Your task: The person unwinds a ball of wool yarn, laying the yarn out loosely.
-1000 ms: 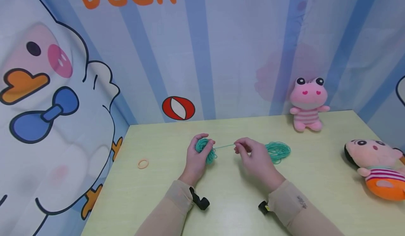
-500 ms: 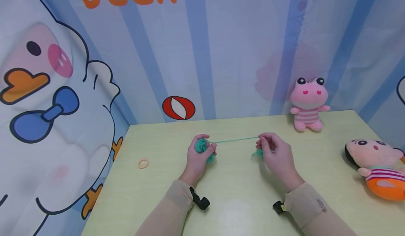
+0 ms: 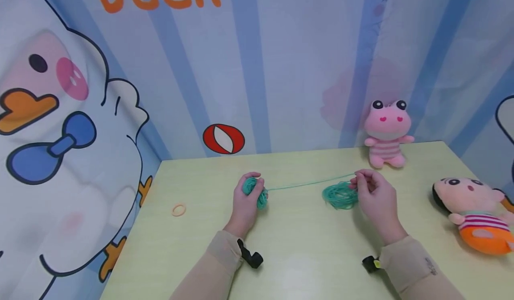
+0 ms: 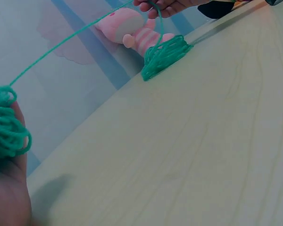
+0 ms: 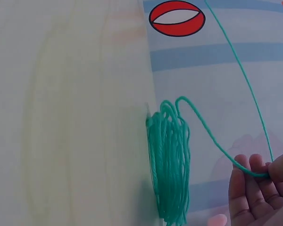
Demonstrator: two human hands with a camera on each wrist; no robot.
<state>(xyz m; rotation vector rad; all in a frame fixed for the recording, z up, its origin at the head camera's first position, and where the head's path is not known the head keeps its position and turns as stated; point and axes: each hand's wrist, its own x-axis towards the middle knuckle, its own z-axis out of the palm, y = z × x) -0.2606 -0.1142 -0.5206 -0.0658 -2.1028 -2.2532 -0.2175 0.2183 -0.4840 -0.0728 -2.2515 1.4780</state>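
My left hand [image 3: 245,204] grips a small wound bundle of green yarn [image 3: 250,186], its thumb laid across the strands. From that bundle a single strand [image 3: 305,184] runs to the right, nearly straight. My right hand [image 3: 376,197] pinches the strand between thumb and fingertips, raised over the table. Beside it, a looser pile of green yarn [image 3: 339,196] lies on the table in long loops. In the right wrist view a slack length climbs from this pile [image 5: 172,165] to the pinching fingers [image 5: 254,188].
A peach-coloured ring [image 3: 178,209] lies on the table [image 3: 297,255] at the left. At the back right sits a pink plush toy [image 3: 387,132]. Another plush doll [image 3: 478,215] in a striped top lies near the right side. A printed curtain [image 3: 297,68] hangs behind.
My right hand has moved to the right, drawing out a longer strand between the hands. The loose pile now shows to its left. My left hand has stayed nearly in place.
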